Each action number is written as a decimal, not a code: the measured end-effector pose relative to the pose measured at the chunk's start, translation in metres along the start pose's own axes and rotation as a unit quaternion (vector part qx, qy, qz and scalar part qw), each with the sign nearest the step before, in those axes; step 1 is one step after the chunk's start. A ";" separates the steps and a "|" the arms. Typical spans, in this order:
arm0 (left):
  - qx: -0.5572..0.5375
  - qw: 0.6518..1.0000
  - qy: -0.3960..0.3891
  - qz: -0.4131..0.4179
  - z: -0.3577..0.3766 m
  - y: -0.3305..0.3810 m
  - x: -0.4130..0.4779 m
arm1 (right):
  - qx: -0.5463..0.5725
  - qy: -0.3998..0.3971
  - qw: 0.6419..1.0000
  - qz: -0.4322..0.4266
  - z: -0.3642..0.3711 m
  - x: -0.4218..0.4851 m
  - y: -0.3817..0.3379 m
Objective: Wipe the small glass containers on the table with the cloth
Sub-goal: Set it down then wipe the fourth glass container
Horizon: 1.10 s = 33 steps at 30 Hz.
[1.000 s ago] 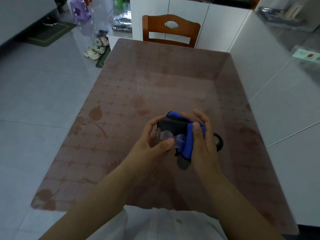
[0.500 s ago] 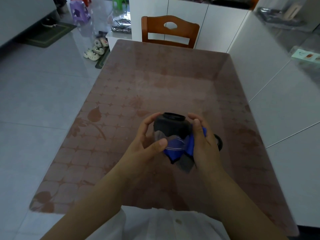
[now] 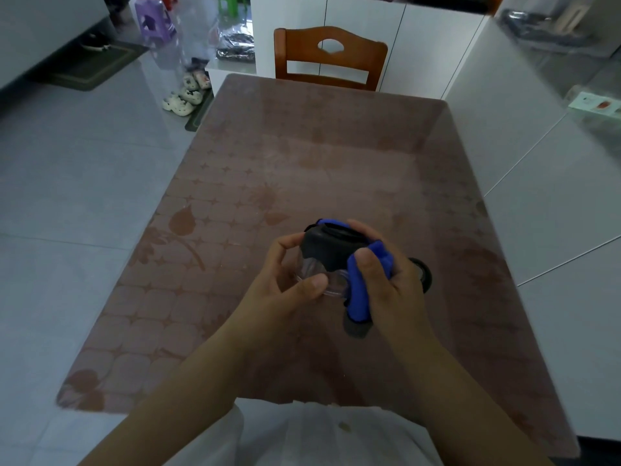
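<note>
I hold a small clear glass container (image 3: 312,274) above the table, tipped on its side, with its base toward me. My left hand (image 3: 285,280) grips it by the base and side, thumb on the rim of the base. My right hand (image 3: 386,277) presses a blue and dark grey cloth (image 3: 356,284) around the container's right side and over its top end. A dark round object (image 3: 424,275), perhaps a lid, lies on the table just behind my right hand, mostly hidden.
The brown patterned table (image 3: 302,169) stretches ahead under a glass top. A wooden chair (image 3: 331,58) stands at its far end. White cabinets (image 3: 537,196) run close along the right edge. Shoes (image 3: 183,99) and stools lie on the floor at left.
The cloth has shifted around the container: it has come back up over the top end, and the blue part now lies under my right thumb. Both hands stay in about the same place.
</note>
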<state>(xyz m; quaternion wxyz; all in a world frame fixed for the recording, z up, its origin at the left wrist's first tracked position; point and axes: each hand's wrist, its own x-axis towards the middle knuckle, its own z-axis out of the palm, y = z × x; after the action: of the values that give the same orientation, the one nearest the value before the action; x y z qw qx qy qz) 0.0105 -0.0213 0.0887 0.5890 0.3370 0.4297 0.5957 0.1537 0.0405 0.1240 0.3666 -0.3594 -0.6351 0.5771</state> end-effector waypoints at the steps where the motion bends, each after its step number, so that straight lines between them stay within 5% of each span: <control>1: -0.008 1.000 -0.002 -0.003 0.000 0.000 0.000 | 0.003 0.007 1.000 -0.002 -0.001 0.001 0.000; 8: -0.007 1.000 0.002 -0.012 0.009 -0.002 -0.003 | -0.018 -0.029 0.999 -0.001 0.003 -0.004 -0.005; 19: -0.008 0.998 -0.060 -0.001 0.002 0.009 0.006 | 0.056 0.042 0.997 0.016 -0.001 0.002 0.000; 28: 0.231 0.972 0.034 0.041 0.014 0.024 0.009 | 0.036 0.091 0.994 0.057 0.005 -0.006 0.003; 33: 0.242 0.968 0.010 0.058 0.031 0.019 0.004 | -0.015 0.124 0.992 0.001 0.011 -0.007 0.001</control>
<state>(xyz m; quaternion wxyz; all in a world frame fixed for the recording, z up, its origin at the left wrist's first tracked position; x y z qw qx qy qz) 0.0302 -0.0122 0.1175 0.4498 0.4879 0.5469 0.5104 0.1472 0.0293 0.1222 0.4363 -0.4346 -0.5929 0.5189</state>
